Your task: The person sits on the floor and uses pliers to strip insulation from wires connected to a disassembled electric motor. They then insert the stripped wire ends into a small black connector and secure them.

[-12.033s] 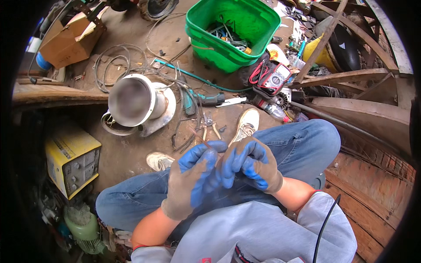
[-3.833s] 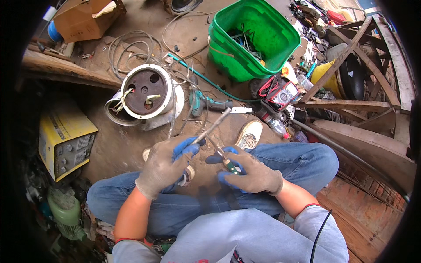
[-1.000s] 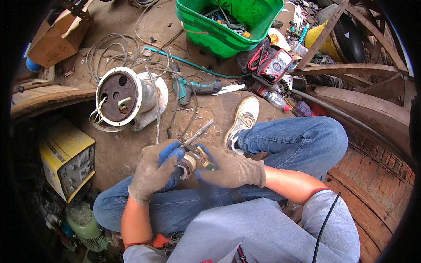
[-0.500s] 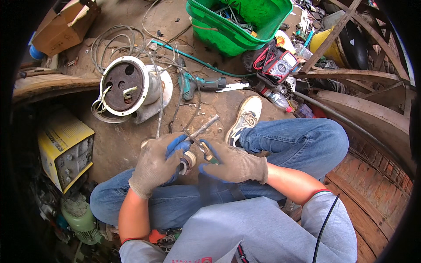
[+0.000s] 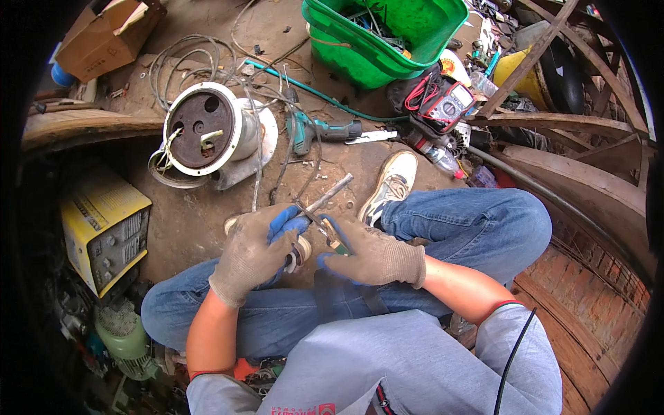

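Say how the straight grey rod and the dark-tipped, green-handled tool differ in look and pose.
The grey rod looks one colour; the green-handled tool shows dark, tan and green. The rod's free end points upper right; the tool's dark end, upper left. Both are slim.

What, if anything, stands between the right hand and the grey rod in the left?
Only the green-handled tool in the right hand; its dark metal end appears to cross the grey rod near the left hand. Nothing else visible intervenes.
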{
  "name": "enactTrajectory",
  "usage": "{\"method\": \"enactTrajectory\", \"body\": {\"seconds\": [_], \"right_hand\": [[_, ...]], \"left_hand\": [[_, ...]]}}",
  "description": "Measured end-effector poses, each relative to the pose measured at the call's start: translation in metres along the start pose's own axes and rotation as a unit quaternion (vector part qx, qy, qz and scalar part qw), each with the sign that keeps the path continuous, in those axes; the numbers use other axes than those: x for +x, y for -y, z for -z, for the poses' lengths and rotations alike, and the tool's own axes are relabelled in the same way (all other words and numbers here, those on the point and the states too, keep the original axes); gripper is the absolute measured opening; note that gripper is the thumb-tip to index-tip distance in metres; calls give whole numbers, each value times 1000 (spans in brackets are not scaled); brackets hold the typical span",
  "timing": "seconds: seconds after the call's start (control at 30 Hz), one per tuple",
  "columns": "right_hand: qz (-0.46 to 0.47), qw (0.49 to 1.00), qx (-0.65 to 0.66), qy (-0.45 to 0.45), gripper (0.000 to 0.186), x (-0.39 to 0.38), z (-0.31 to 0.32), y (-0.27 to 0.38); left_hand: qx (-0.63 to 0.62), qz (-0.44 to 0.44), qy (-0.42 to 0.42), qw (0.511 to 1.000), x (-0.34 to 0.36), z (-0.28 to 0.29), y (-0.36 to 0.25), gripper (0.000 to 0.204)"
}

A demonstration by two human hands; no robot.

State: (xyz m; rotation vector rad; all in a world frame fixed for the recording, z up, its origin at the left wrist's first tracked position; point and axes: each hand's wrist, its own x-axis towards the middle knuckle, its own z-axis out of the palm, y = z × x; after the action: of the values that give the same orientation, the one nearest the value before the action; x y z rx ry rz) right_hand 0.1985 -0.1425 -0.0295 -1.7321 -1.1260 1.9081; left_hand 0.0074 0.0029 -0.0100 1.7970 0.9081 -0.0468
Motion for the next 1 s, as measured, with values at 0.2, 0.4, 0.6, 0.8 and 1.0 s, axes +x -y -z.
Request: {"method": "enactTrajectory", "body": {"seconds": [0.2, 0.4, 0.6, 0.8, 1.0], "right_hand": [[-64, 997, -40, 36, 68, -1, 5, 10], [-70, 993, 37, 86, 60, -2, 10, 11], [-132, 967, 170, 134, 51, 7, 7, -2], [46, 994, -75, -67, 48, -7, -18, -16], [350, 884, -210, -228, 68, 36, -18, -40]], "left_hand": [[49, 3, 33, 998, 1, 2, -10, 32], [224, -120, -63, 965, -4, -18, 0, 38], [367, -193, -89, 906, -6, -44, 10, 42], [101, -179, -15, 978, -6, -24, 23, 34], [-226, -71, 129, 963, -14, -8, 24, 34]]}}
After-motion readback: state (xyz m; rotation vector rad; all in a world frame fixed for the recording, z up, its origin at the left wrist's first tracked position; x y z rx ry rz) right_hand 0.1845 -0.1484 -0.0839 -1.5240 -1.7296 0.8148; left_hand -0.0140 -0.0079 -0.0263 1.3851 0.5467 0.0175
